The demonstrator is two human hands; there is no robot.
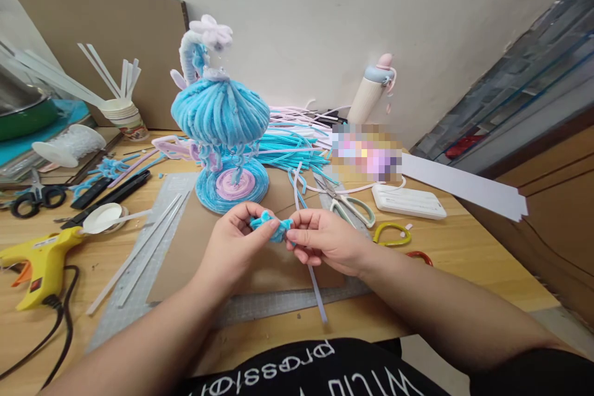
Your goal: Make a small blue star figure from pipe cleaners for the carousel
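A small piece of bent blue pipe cleaner (277,234) is pinched between my two hands, above a sheet of brown cardboard (185,260). My left hand (241,238) is closed on its left side, thumb across the front. On the other side my right hand (325,238) grips the right end between thumb and fingers; part of the piece is hidden there. Just behind stands a blue and pink pipe-cleaner lamp-like figure (220,111) with a domed top and a coiled round base (204,189). A pale strip (318,297) runs beneath my right hand.
To the left lie a yellow glue gun (51,260), black scissors (37,195) and clear glue sticks (153,247). Blue pipe cleaners (292,148) are heaped behind. Light-handled scissors (346,201), a white power bank (408,201) and a bottle (371,93) are at right.
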